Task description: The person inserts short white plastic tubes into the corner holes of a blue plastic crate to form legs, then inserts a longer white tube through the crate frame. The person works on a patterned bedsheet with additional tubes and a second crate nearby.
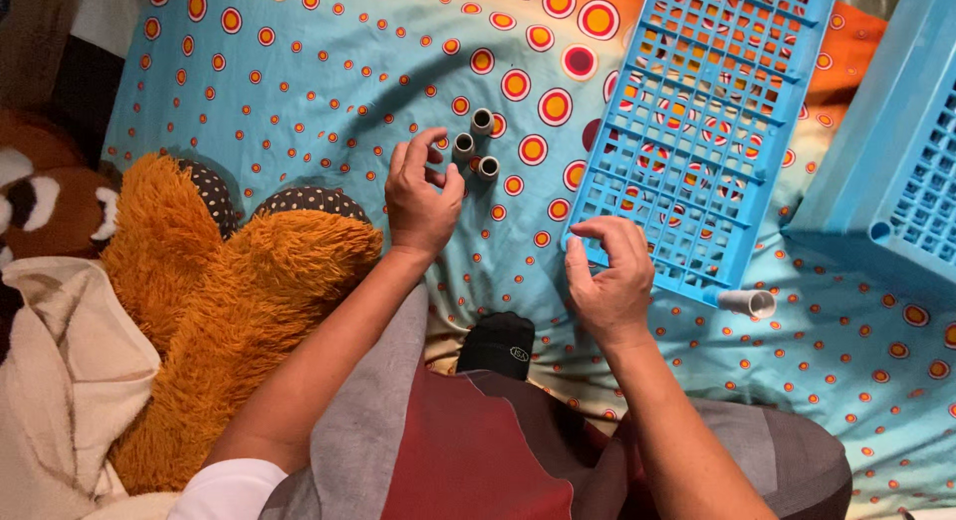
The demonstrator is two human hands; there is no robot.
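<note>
Short tubes (475, 143) just beyond left hand (422, 199) fingertips

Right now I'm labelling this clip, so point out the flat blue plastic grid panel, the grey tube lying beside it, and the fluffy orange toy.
flat blue plastic grid panel (697, 131), head view, middle of the lattice.
grey tube lying on its side (747, 302), head view, mid-body.
fluffy orange plush toy (214, 301), head view, its furry body.

warm, fairly bright light from above; soft shadows beneath the hands (423, 196); sharp focus, corners slightly dim.
</note>
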